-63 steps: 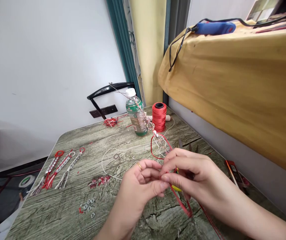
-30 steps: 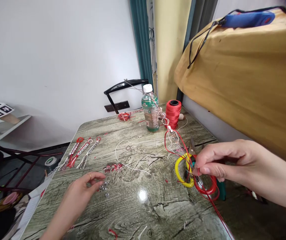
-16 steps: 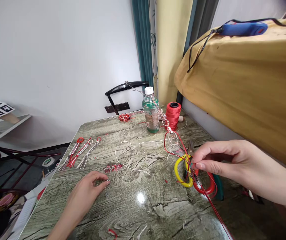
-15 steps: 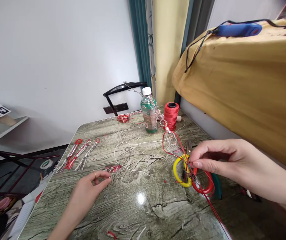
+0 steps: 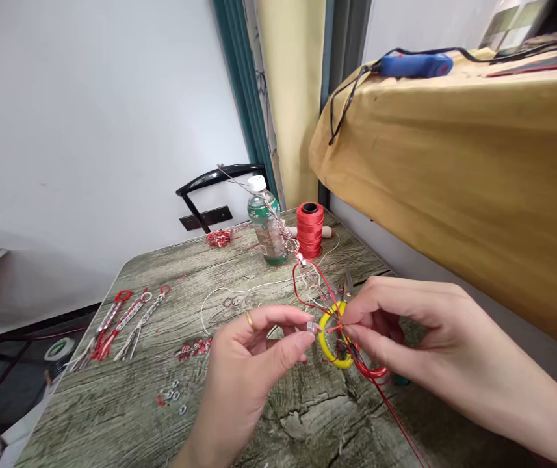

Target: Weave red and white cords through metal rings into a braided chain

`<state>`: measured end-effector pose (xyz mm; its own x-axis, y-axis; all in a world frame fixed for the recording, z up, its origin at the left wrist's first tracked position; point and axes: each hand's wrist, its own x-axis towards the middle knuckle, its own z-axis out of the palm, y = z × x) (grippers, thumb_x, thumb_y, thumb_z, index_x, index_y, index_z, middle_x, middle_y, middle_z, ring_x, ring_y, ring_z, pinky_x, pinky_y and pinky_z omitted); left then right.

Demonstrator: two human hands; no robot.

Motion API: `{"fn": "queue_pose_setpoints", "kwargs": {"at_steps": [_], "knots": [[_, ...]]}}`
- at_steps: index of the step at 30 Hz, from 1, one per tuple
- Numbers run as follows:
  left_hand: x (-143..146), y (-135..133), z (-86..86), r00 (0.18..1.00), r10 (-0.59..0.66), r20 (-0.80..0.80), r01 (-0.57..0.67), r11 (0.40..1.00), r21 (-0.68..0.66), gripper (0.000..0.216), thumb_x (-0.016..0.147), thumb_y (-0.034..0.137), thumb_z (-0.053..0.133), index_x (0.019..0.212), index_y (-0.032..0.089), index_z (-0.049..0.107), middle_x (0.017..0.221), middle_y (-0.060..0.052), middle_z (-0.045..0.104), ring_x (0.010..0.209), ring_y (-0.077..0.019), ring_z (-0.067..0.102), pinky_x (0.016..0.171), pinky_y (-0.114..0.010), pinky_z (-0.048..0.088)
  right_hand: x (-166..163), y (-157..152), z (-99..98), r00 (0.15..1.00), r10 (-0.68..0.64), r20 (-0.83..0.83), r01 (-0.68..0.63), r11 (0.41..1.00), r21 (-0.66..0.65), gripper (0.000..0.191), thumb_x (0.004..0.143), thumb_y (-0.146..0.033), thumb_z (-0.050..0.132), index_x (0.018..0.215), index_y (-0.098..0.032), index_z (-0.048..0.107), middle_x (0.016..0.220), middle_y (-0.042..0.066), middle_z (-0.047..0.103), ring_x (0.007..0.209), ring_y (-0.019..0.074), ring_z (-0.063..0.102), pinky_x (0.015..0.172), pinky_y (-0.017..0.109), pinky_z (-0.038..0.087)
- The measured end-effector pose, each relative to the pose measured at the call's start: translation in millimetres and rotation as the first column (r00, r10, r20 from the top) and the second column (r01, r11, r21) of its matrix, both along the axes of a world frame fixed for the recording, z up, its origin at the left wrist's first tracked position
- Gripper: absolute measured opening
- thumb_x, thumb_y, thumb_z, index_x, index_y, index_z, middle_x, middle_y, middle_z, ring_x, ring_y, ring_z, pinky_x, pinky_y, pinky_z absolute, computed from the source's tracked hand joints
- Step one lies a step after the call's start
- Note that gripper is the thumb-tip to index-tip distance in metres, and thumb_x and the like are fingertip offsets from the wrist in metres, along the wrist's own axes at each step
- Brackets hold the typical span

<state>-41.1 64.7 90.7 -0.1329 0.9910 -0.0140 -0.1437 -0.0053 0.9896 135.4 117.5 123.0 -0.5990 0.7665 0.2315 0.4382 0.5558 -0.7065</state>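
My left hand [image 5: 253, 361] is raised over the table, thumb and forefinger pinched on a small metal nut [image 5: 311, 327]. A gold ring sits on one of its fingers. My right hand [image 5: 405, 325] pinches the red cord [image 5: 356, 364] just to the right of the nut. The cord runs up to a red loop [image 5: 307, 286] tied toward a green water bottle [image 5: 267, 224], and down off the table's near edge. Scissors with yellow and red handle rings [image 5: 329, 344] lie under my right fingers.
A red thread spool [image 5: 310, 229] stands by the bottle. Several loose nuts [image 5: 173, 395] and red scraps [image 5: 193, 351] lie on the wood-grain table [image 5: 127, 416]. Finished nut-and-cord pieces [image 5: 122, 318] lie at left. A yellow-covered ledge with a blue tool [image 5: 414, 65] rises at right.
My left hand has lifted from the loose nuts at the left and come to the right hand with one nut pinched. The view has swung back to the right.
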Motion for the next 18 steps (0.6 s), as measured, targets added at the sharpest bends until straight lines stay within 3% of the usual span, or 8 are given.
{"fn": "queue_pose_setpoints", "kwargs": {"at_steps": [6, 18], "knots": [[5.9, -0.8, -3.8, 0.991, 0.036, -0.129, -0.017, 0.989, 0.149, 0.021, 0.068, 0.010, 0.066, 0.076, 0.029, 0.069, 0.079, 0.005, 0.066, 0.075, -0.0077, 0.057, 0.065, -0.013, 0.046, -1.9, -4.2, 0.0, 1.000, -0.023, -0.007, 0.024, 0.989, 0.146, 0.012, 0.073, -0.010, 0.055, 0.068, -0.019, 0.059, 0.062, -0.005, 0.054, 0.053, 0.0060, 0.048, 0.050, 0.017, 0.036], [11.9, 2.0, -1.5, 0.971, 0.097, -0.217, -0.050, 0.976, 0.210, 0.022, 0.066, 0.008, 0.066, 0.074, 0.029, 0.069, 0.075, 0.005, 0.067, 0.075, -0.0097, 0.059, 0.062, -0.016, 0.047, -4.0, -7.1, -1.6, 0.997, -0.070, 0.012, 0.063, 0.955, 0.290, 0.011, 0.072, -0.012, 0.056, 0.066, -0.017, 0.063, 0.056, -0.002, 0.053, 0.048, 0.0076, 0.047, 0.044, 0.019, 0.036]]}}
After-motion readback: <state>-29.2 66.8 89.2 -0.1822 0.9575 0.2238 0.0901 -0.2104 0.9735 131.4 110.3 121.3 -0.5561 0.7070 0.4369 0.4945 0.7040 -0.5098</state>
